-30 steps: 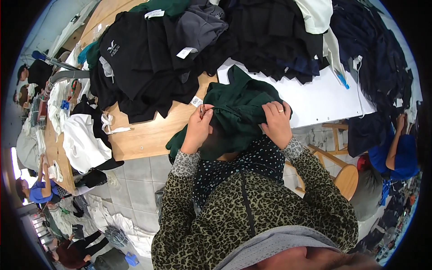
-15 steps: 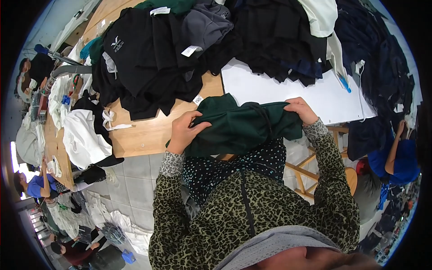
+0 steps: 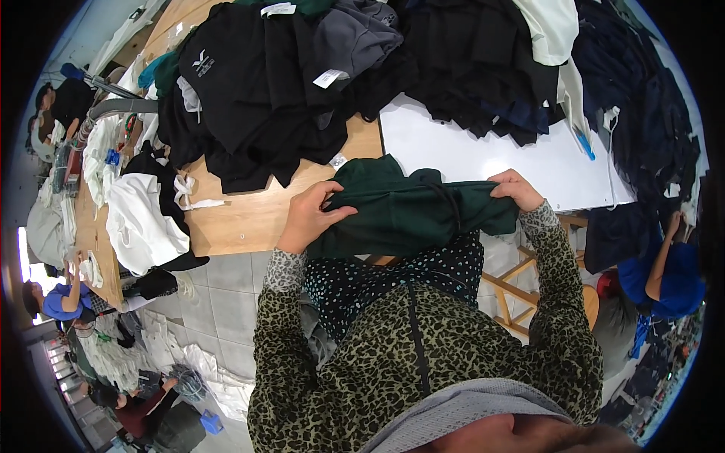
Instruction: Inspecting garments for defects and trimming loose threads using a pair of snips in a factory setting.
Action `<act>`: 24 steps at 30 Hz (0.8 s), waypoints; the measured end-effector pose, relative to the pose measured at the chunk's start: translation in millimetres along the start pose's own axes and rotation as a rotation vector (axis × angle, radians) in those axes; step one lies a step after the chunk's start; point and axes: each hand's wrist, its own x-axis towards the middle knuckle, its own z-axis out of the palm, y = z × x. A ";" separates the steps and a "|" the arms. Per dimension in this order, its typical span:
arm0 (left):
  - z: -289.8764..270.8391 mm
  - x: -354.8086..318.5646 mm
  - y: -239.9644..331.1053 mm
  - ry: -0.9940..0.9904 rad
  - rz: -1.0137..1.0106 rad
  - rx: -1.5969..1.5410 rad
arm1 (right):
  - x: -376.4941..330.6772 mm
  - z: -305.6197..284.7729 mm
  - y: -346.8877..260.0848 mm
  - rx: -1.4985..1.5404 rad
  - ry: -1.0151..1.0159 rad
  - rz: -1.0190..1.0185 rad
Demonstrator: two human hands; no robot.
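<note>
my left hand (image 3: 308, 215) and right hand (image 3: 517, 189) each have their fingers pinched shut on an end of a dark green garment (image 3: 408, 211), holding it stretched flat over the near edge of the wooden surface (image 3: 242, 215), below heaped black clothes (image 3: 264, 83).

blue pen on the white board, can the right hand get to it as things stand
Probably not right now: the right hand is gripping one end of the dark green garment. The blue pen lies uncovered on the white board, beyond that hand.

White rectangular label (image 3: 328, 78) on grey garment (image 3: 355, 38), possibly paper.
</note>
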 end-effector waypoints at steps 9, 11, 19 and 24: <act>-0.4 -0.5 -6.5 -0.070 -0.074 -0.063 | -8.4 19.4 -13.1 0.193 0.123 0.118; 1.2 0.8 -8.2 -0.055 -0.080 -0.058 | -7.6 19.0 -14.6 0.222 0.079 0.112; 0.1 3.0 -15.8 -0.062 -0.189 -0.021 | 5.6 11.8 -4.5 0.194 -0.105 0.104; 9.7 4.5 -30.7 -0.019 -0.147 -0.049 | -1.4 34.1 -28.5 0.107 -0.255 0.099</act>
